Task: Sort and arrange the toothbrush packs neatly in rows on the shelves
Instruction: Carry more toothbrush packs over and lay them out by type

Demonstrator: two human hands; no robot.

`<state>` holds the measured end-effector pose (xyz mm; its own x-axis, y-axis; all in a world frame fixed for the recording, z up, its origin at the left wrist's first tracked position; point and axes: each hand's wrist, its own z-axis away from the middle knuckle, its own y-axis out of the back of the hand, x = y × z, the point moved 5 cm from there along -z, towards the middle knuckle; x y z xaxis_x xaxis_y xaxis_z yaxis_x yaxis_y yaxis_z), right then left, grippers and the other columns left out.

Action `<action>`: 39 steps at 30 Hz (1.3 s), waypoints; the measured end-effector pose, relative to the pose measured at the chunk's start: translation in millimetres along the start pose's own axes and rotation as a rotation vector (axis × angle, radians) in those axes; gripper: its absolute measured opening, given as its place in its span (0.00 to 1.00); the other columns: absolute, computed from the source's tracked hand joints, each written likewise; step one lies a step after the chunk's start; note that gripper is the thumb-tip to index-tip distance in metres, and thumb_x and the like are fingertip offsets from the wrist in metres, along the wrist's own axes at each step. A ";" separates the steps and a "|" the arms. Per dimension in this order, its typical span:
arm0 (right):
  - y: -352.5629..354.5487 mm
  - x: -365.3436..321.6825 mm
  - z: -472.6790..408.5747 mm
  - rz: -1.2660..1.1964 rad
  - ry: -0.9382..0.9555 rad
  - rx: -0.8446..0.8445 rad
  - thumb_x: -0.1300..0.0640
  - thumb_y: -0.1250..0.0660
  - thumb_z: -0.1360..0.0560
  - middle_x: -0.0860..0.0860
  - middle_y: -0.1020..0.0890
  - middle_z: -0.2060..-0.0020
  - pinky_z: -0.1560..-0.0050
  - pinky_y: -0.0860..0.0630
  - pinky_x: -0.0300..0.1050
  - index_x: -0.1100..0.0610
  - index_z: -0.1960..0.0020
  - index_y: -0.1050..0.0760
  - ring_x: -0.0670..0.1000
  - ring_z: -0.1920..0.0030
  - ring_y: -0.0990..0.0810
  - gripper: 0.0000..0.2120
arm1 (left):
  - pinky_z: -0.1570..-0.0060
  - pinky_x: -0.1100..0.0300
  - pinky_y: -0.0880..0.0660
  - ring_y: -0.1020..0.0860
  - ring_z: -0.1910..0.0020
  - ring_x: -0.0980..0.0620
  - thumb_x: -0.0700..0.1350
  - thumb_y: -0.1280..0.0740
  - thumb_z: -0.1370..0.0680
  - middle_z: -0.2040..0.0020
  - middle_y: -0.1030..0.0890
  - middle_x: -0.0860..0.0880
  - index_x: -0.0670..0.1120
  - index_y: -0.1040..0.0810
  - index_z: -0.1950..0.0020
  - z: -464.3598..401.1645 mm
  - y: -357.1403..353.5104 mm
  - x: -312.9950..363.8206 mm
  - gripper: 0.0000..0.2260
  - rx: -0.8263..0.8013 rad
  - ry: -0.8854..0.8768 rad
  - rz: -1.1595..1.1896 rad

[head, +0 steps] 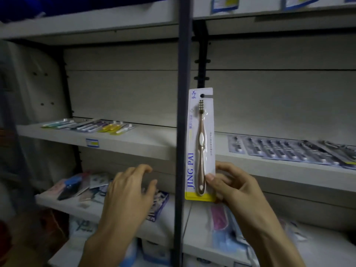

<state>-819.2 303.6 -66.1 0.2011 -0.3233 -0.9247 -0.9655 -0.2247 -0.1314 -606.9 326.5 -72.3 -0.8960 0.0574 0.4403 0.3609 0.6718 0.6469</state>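
My right hand (234, 186) pinches the lower right edge of a white toothbrush pack (201, 145) printed "JING PAI", held upright in front of the shelf post, with a gold brush inside. My left hand (131, 193) hovers with fingers spread over a loose pile of packs (82, 185) on the lower left shelf and holds nothing. A row of coloured toothbrush packs (88, 125) lies flat on the middle left shelf. A row of dark packs (289, 151) lies flat on the middle right shelf.
A dark vertical post (182, 112) splits the left and right shelf bays. A price tag (92, 143) sits on the middle left shelf edge. Pink and blue packs (221, 224) lie on the lower right shelf. More goods sit below.
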 end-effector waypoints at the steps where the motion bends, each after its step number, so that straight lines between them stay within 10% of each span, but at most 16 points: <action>1: -19.5 3.2 -0.8 -0.007 -0.003 -0.012 0.64 0.32 0.27 0.60 0.15 0.60 0.60 0.28 0.48 0.60 0.48 0.20 0.54 0.62 0.20 0.08 | 0.49 0.52 0.27 0.25 0.48 0.46 0.50 0.32 0.26 0.48 0.20 0.50 0.51 0.24 0.44 -0.2 7.0 -15.8 0.11 0.001 0.006 0.000; 7: -110.8 26.1 -18.7 -0.004 -0.064 -0.043 0.63 0.32 0.26 0.60 0.15 0.60 0.54 0.26 0.57 0.60 0.47 0.21 0.59 0.59 0.19 0.08 | 0.50 0.52 0.27 0.24 0.47 0.46 0.48 0.31 0.26 0.48 0.20 0.50 0.50 0.23 0.43 -15.7 41.0 -92.2 0.12 0.008 0.047 -0.015; 27: -181.3 92.3 -205.2 0.276 -0.044 0.191 0.58 0.32 0.24 0.56 0.16 0.63 0.72 0.29 0.32 0.55 0.44 0.26 0.39 0.73 0.25 0.10 | 0.46 0.55 0.30 0.27 0.44 0.50 0.50 0.35 0.23 0.46 0.22 0.54 0.54 0.26 0.42 -179.6 -2.8 -214.5 0.10 -0.030 0.008 0.016; 36: -177.8 125.2 -297.7 0.548 -0.119 0.284 0.55 0.29 0.27 0.51 0.15 0.65 0.47 0.23 0.57 0.46 0.59 0.28 0.52 0.58 0.17 0.08 | 0.46 0.51 0.28 0.25 0.45 0.47 0.49 0.33 0.24 0.47 0.20 0.52 0.53 0.24 0.44 -261.4 -54.5 -233.1 0.10 -0.051 -0.066 0.077; 39: -176.7 133.4 -312.4 0.614 -0.171 0.290 0.55 0.30 0.27 0.51 0.16 0.62 0.47 0.23 0.54 0.51 0.49 0.24 0.53 0.56 0.17 0.08 | 0.50 0.51 0.27 0.24 0.48 0.46 0.47 0.31 0.26 0.50 0.19 0.52 0.51 0.23 0.46 -280.1 -70.3 -234.7 0.09 -0.052 -0.103 0.093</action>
<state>-570.1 13.0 -54.6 -0.4008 -0.1589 -0.9023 -0.9061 0.2143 0.3647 -349.5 58.9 -46.6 -0.8789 0.1950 0.4354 0.4542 0.6210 0.6388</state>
